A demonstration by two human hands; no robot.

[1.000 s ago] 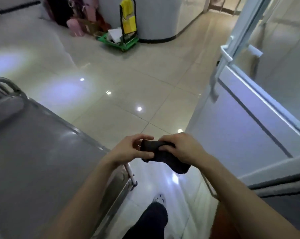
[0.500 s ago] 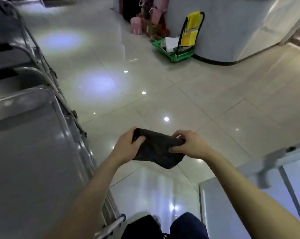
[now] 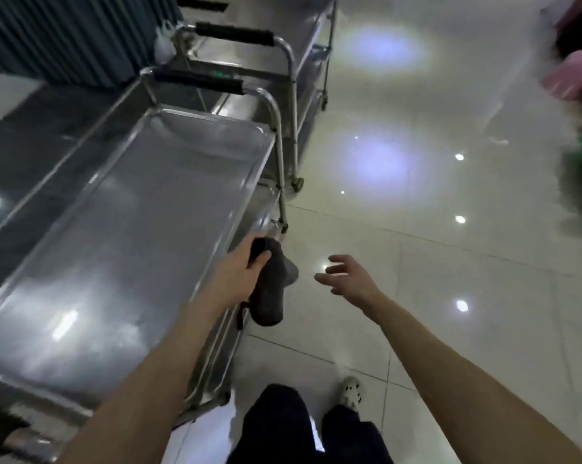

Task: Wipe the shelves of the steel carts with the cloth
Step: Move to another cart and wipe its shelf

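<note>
Your left hand (image 3: 237,267) grips the cloth (image 3: 271,293) by its upper end. The rest hangs down just beside the right rim of the top shelf (image 3: 132,212) of the near cart (image 3: 199,81). Your right hand (image 3: 346,276) is apart from it over the floor (image 3: 450,329), fingers spread and holding nothing. A second cart (image 3: 263,95) stands just beyond.

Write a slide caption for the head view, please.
Left hand grips the dark cloth beside the steel cart's top shelf; right hand open.
</note>
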